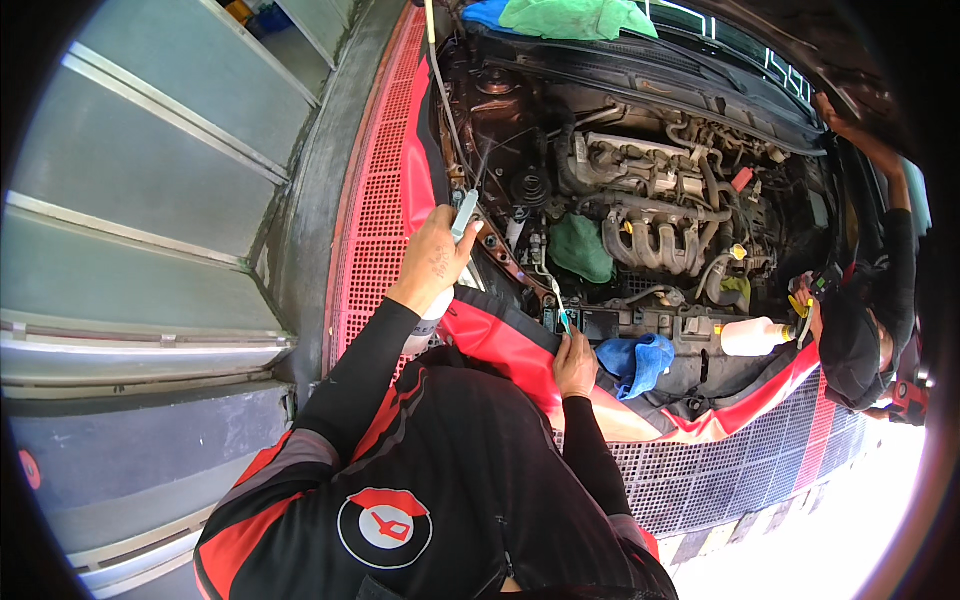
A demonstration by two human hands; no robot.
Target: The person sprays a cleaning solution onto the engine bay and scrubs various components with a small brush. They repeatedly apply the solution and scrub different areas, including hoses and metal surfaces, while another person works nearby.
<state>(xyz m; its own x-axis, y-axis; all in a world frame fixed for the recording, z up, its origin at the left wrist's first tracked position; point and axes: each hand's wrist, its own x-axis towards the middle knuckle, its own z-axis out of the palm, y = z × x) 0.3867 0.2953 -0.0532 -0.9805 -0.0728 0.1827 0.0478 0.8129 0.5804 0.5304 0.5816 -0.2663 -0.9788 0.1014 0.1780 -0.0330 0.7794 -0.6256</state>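
Observation:
My left hand [436, 262] is closed round the neck of a spray bottle [466, 212]. Its pale grey spray head points up toward the engine bay's left side, and part of the white bottle shows below my wrist. In my right hand [575, 366], the fingers pinch a slim brush [564, 322] with a teal section and a pale tip. The brush reaches over the front left corner of the bay, near a dark box-shaped part [600, 324]. The engine [655, 190] lies open in front of me, beyond both hands.
A red-and-black fender cover [500, 335] lines the car's edge. Cloths lie about: blue [637, 364], green [581, 248] and another green one [580, 18]. At right, a co-worker in a black cap [850, 350] leans in beside a pinkish spray bottle [755, 337]. Panelled doors [150, 170] stand left.

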